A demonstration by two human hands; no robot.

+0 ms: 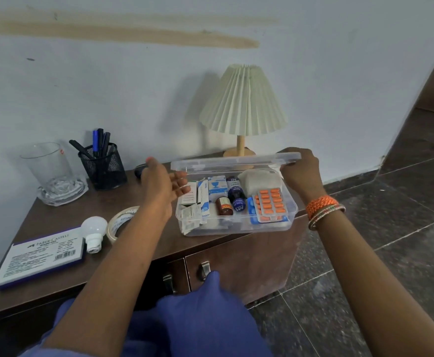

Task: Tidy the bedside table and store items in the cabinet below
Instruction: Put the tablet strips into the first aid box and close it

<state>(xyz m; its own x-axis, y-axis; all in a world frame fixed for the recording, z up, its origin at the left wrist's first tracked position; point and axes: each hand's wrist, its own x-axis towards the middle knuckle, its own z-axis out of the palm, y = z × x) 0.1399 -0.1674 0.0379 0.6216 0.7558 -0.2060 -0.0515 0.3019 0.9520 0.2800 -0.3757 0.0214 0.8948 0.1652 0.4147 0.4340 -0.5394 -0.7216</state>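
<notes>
Your right hand (298, 173) grips the clear lid (236, 161) above the medicine box (236, 228), while your left hand (164, 186) hovers loose-fingered just beside its left end

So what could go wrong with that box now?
The box juts over the table edge on the right, so pressing the lid down could tip it off. The right hand holds the lid by one end only; it might slip. The lamp behind could get bumped.
</notes>
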